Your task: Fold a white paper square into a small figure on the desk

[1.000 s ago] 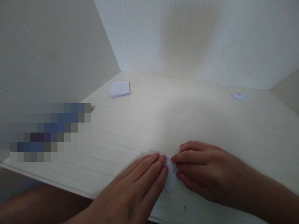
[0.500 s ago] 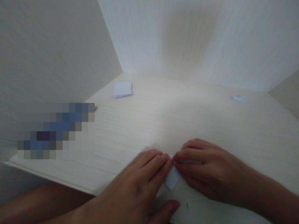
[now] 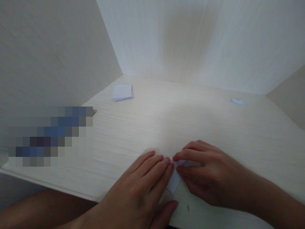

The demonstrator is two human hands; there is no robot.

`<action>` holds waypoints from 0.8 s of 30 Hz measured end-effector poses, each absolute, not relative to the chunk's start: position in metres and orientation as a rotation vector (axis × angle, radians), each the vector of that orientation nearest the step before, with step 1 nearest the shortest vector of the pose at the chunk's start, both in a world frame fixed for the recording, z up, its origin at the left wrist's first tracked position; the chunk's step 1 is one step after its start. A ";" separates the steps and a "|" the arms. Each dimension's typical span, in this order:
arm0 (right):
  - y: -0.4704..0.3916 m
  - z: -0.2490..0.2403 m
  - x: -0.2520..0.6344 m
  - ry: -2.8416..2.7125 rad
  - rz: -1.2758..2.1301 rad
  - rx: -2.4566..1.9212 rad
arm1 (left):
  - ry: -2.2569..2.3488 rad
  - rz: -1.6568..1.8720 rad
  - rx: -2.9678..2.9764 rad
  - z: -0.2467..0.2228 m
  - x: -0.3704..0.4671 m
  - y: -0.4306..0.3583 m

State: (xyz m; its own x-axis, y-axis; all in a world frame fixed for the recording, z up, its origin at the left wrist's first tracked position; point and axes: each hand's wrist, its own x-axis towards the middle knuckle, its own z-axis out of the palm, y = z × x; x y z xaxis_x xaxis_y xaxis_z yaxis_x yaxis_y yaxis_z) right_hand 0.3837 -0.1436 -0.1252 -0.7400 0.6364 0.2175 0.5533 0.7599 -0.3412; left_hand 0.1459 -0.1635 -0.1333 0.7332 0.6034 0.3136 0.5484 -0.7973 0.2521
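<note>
A small folded piece of white paper (image 3: 174, 183) lies on the table between my hands, near the front edge, partly hidden by fingers. My left hand (image 3: 145, 183) rests flat over its left side, fingers stretched out and thumb apart. From the right, my right hand (image 3: 207, 171) holds the paper's upper part with bent fingers. A little paper shows between its index finger and the digit below; the rest of that grip is hidden.
A stack of white paper squares (image 3: 122, 92) sits at the back left. Small white paper scraps (image 3: 238, 101) lie at the back right. A pixelated bluish object (image 3: 54, 133) is at the left. Pale panels (image 3: 190, 38) enclose the pale wooden table (image 3: 143, 127).
The right fingertips have parted slightly, showing more of the paper between them. My left fingers have spread a little over the paper. The whole view has shifted slightly.
</note>
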 end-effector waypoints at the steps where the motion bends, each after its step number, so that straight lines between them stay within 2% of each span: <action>1: -0.145 -0.124 0.383 -2.646 0.345 -0.916 | 0.934 0.591 2.811 -0.134 0.146 -0.164; 10: -0.155 -0.123 0.377 -2.704 0.157 -0.914 | 0.875 0.581 2.790 -0.124 0.147 -0.161; 24: -0.165 -0.121 0.377 -2.755 0.031 -1.011 | 0.797 0.523 2.784 -0.133 0.153 -0.157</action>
State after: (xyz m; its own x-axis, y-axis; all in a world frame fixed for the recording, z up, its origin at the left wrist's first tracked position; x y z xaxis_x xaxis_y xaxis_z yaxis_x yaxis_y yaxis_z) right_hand 0.3769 -0.1651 -0.1208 -0.7440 0.6421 0.1850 0.6377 0.7650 -0.0903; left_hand 0.1531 -0.1572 -0.1334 0.7922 0.5426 0.2794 0.4722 -0.8350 0.2825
